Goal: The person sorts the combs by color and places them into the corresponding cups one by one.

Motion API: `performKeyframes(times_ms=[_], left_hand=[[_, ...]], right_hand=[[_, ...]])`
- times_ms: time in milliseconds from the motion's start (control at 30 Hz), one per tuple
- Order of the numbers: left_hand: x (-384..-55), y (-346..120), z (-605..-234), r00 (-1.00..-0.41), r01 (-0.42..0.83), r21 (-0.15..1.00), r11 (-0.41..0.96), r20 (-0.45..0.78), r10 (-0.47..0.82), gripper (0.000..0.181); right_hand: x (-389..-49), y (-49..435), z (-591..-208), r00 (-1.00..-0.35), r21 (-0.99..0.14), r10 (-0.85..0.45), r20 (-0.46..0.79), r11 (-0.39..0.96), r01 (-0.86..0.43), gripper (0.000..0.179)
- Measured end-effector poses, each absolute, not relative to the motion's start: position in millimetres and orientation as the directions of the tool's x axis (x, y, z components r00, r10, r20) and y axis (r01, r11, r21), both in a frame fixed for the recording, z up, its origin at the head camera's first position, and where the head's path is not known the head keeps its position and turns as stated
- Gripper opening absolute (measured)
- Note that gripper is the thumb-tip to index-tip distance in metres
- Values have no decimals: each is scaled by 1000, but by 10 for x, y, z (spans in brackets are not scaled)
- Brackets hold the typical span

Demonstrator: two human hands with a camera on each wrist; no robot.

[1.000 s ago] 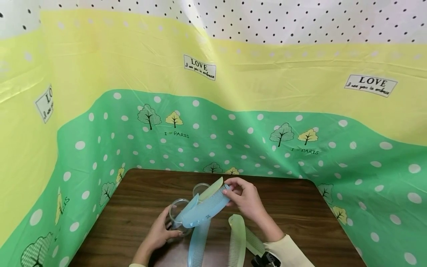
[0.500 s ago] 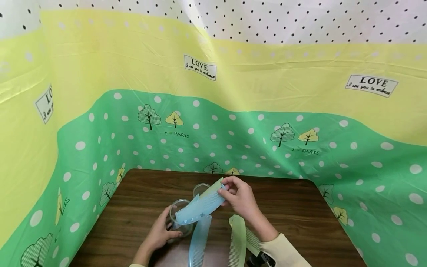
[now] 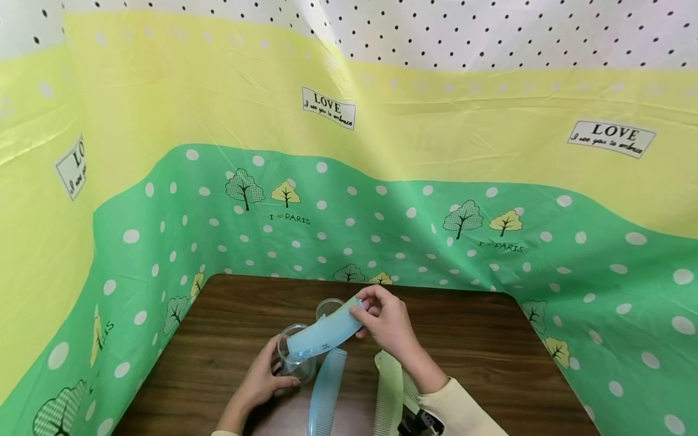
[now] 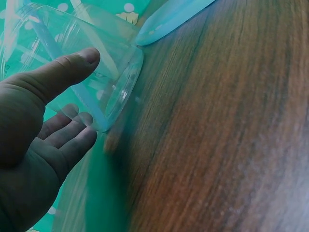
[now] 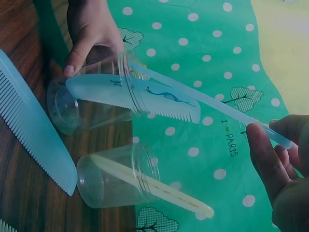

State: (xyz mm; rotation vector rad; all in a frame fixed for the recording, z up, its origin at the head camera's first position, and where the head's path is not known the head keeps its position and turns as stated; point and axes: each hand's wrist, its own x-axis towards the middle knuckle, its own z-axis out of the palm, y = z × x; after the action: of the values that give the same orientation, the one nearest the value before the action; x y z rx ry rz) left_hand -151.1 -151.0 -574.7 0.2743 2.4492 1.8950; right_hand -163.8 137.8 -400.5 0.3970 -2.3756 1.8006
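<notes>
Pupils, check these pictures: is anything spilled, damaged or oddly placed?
Nothing stands out. The left hand holds a clear jar, the right hand a blue comb slanting at its mouth; neither jar nor comb looks cracked. A loose blue comb lies on the table. No spill shows.

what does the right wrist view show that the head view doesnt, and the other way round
Only the right wrist view shows the bird-like print on the blue comb inside the gripped jar, and most of the yellowish comb in the other jar.

Only the head view shows the cream sleeve, the black object beside it and the cloth's dotted white band.

Both show the left hand on the gripped jar, the right hand pinching a second blue comb, and a third blue comb on the table.
</notes>
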Motion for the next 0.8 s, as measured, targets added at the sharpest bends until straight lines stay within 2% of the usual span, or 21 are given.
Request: performKeyframes(times_ms=[433, 800], left_hand=[[-1538, -1509, -5788, -983, 122, 954, 273, 79, 165, 105], [-1520, -1506, -5769, -982, 125, 961, 248, 84, 168, 103]], right_hand=[[-1634, 1216, -4051, -947, -892, -166, 275, 322, -316, 19], [-1650, 1071, -4053, -933, -873, -215, 287, 341, -347, 20]])
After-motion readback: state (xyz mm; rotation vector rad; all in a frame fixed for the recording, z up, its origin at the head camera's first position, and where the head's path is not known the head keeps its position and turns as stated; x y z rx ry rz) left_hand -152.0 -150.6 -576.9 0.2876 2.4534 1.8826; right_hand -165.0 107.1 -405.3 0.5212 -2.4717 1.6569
